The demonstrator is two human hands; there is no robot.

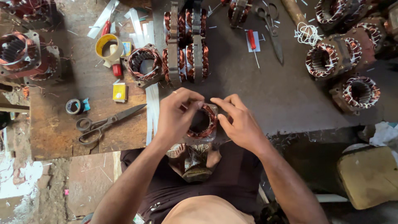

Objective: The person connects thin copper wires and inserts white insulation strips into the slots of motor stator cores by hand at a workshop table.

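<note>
A small motor stator (202, 122) with copper windings sits at the near edge of the workbench, right in front of me. My left hand (177, 114) grips its left side, fingers curled over the top of the winding. My right hand (237, 121) holds the right side, with thumb and forefinger pinched at the upper rim of the copper coil. Whether something thin is held between the fingertips cannot be told.
Large scissors (105, 122), a tape roll (74, 106), a yellow tape ring (108, 46) and a small yellow box (120, 91) lie left. Several wound stators (185, 45) stand behind; more stators (324, 60) are right, with a red screwdriver (252, 41) and dark scissors (271, 29).
</note>
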